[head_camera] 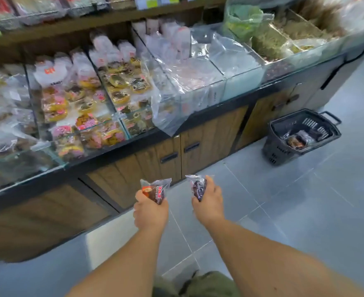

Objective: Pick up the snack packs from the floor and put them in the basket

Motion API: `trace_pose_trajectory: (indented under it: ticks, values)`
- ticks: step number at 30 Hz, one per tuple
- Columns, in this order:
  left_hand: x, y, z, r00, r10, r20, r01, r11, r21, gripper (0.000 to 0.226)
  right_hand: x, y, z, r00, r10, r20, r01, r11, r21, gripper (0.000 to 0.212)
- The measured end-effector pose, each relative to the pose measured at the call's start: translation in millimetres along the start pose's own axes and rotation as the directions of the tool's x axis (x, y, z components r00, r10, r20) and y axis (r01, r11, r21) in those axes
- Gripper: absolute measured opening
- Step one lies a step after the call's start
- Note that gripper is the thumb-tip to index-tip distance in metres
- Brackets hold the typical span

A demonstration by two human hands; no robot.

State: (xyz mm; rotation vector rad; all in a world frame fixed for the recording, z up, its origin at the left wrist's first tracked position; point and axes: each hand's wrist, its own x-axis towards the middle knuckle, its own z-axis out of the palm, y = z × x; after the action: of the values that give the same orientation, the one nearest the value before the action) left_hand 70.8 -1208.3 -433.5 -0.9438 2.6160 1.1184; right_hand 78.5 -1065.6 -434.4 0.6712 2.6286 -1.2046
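Nearest: gripping a crinkly clear-film red-labelled snack pack in the left hand, fingers curled; clutching a dark purple snack pack in the right hand. Beyond, across smooth grey floor tiles, beside wood-grain cabinet doors: slotted black plastic basket, wrapped packs inside.

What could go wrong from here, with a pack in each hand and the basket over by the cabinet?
1. The basket stands off to the right, beyond both hands; a toss from here could miss it.
2. The right hand grips the dark pack by its lower part, the top sticking out, so it might slip.
3. The left hand holds the red-labelled pack too, so no hand is free to steady the basket.
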Motion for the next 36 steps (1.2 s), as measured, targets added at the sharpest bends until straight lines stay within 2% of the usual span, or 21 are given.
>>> trace_pose_trajectory:
  ticks: [9, 16, 20, 25, 28, 31, 36]
  values:
    - [17, 97, 77, 0.95, 0.174, 0.26, -0.212, 0.97, 0.122, 0.076, 57, 33, -65, 0.959, 0.215, -0.185, -0.198, 0.974, 0.106, 0.073]
    - [59, 190, 140, 0.858, 0.313, 0.408, -0.403, 0.901, 0.158, 0.078, 127, 33, -115, 0.867, 0.371, -0.334, -0.314, 0.925, 0.214, 0.073]
    - [72, 240, 175, 0.803, 0.346, 0.485, -0.448, 0.888, 0.108, 0.077, 159, 29, -140, 0.794, 0.448, -0.412, -0.348, 0.889, 0.297, 0.073]
    - [71, 277, 216, 0.731, 0.339, 0.592, -0.483, 0.87, 0.098, 0.073, 180, 47, -153, 0.774, 0.507, -0.38, -0.405, 0.857, 0.319, 0.071]
    - [64, 301, 243, 0.691, 0.316, 0.65, -0.487, 0.868, 0.095, 0.071, 196, 66, -174, 0.735, 0.555, -0.39, -0.439, 0.827, 0.351, 0.071]
    - [55, 332, 276, 0.68, 0.313, 0.663, -0.484, 0.871, 0.085, 0.065, 224, 90, -204, 0.713, 0.57, -0.409, -0.443, 0.818, 0.368, 0.071]
    - [22, 397, 342, 0.674, 0.302, 0.674, -0.459, 0.886, 0.063, 0.066, 280, 137, -277, 0.715, 0.557, -0.423, -0.452, 0.829, 0.328, 0.069]
